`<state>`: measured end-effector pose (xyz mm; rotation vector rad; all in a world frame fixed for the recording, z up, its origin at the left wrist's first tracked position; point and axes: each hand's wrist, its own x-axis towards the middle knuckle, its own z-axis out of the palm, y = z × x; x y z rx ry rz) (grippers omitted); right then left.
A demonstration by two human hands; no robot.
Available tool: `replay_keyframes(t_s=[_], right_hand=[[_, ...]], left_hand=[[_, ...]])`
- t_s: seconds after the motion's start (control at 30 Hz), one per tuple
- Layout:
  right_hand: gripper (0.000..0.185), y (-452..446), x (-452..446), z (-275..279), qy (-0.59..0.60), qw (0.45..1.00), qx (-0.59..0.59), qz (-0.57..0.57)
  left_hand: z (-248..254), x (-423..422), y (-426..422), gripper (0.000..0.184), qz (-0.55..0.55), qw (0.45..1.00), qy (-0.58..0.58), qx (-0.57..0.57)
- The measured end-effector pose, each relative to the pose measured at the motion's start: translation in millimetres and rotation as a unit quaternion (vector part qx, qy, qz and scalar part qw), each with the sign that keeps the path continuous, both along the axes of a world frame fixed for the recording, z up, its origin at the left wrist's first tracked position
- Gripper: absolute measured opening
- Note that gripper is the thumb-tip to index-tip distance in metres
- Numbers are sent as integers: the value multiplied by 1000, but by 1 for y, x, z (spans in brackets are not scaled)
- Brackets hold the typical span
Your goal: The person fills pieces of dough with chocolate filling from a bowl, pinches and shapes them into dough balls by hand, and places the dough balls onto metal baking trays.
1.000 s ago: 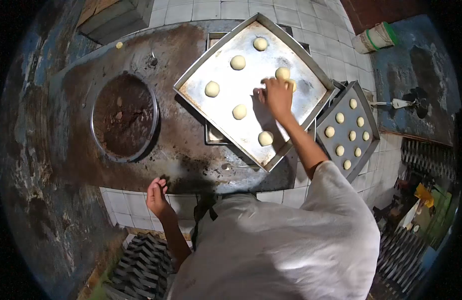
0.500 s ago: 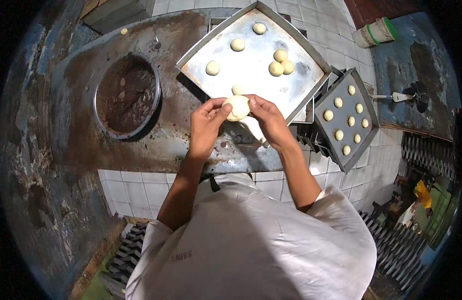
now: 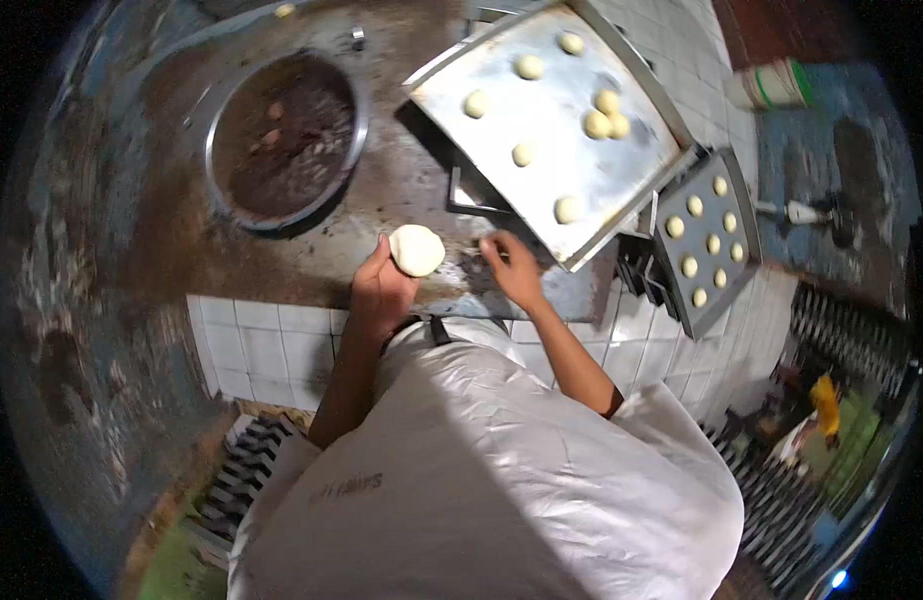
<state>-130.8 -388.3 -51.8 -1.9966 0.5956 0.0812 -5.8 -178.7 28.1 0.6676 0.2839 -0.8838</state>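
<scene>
My left hand (image 3: 383, 285) holds a flattened round of pale dough (image 3: 417, 250), with the thumb at its left edge and the palm beneath. To its right, my right hand (image 3: 513, 272) is apart from the dough, low over the counter. Its fingers are curled in, and whether anything small is between them is hidden. Several pale dough balls lie on the large metal tray (image 3: 556, 140) ahead; one dough ball (image 3: 568, 209) sits close to the tray's near corner. At the left stands a wide metal bowl (image 3: 213, 160) with a dark brown, crumbly filling.
The stained counter (image 3: 151, 230) carries the bowl and the large tray, which is propped over other metal trays. A smaller dark tray (image 3: 693, 320) with several dough balls sits to the right. Farther right are a white bucket with green bands (image 3: 776, 85) and dark slatted racks (image 3: 851, 335).
My hands have parted. The left has moved left and down with the dough round, and the right has let go of it. The view has shifted, uncovering a dough ball at the tray's near corner.
</scene>
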Motion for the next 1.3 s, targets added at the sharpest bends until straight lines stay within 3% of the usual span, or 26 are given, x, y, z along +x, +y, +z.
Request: replay_keyframes(t_s=[0.03, 0.07, 0.17, 0.27, 0.3, 0.37, 0.43, 0.5, 0.57, 0.63, 0.77, 0.9, 0.97, 1.03, 1.1, 1.13, 1.17, 1.23, 1.3], right_hand=[[41, -2, -15, -10, 44, 956, -277, 88], [39, -7, -33, -37, 92, 937, -323, 92], [39, -8, -59, -59, 175, 882, -419, 127], [34, 11, -30, -9, 55, 876, -448, 166], [20, 18, -16, -6, 142, 917, -353, 122], [15, 60, 47, 53, 48, 936, -321, 138], [14, 105, 122, 97, -51, 921, -332, 196], [28, 148, 189, 99, 13, 907, -349, 237], [34, 193, 255, 98, -39, 889, -357, 284], [34, 216, 304, 55, -79, 845, -400, 346], [34, 250, 352, 16, -68, 806, -421, 411], [33, 253, 361, -13, -90, 824, -379, 413], [29, 249, 367, -32, 37, 837, -353, 416], [26, 237, 363, -56, -33, 856, -324, 403], [22, 230, 360, -45, -15, 939, -44, 340], [15, 229, 358, -27, 83, 953, 112, 270], [15, 227, 354, -9, 76, 953, 115, 269], [12, 210, 339, 22, 148, 894, 371, 202], [21, 193, 311, 74, 118, 871, 410, 244]], left_hand=[[0, 7, 18, 65, 51, 995, 66, -45], [5, 14, 34, 73, 51, 992, 89, -70], [-24, 29, 85, 59, 90, 992, 30, 83], [-57, 51, 140, 40, 131, 983, 48, 117], [-54, 61, 154, 40, 142, 982, 49, 113], [-41, 74, 183, 35, 209, 951, 144, 179], [-58, 83, 214, 35, 222, 952, 134, 161], [-65, 90, 235, 39, 230, 954, 108, 160], [-70, 95, 257, 46, 242, 954, 101, 143], [-22, 108, 263, 40, 305, 935, 118, 135], [-28, 98, 304, 32, 342, 929, 93, 106], [-51, 79, 330, 25, 379, 914, 114, 90], [-46, 78, 328, 24, 383, 912, 112, 90], [-41, 81, 321, 26, 391, 906, 126, 99], [-37, 85, 308, 27, 384, 912, 107, 96], [-33, 88, 300, 28, 379, 916, 92, 92], [-29, 90, 291, 28, 378, 917, 85, 94], [-17, 96, 268, 29, 376, 918, 51, 112], [-3, 100, 242, 29, 372, 921, 47, 104]])
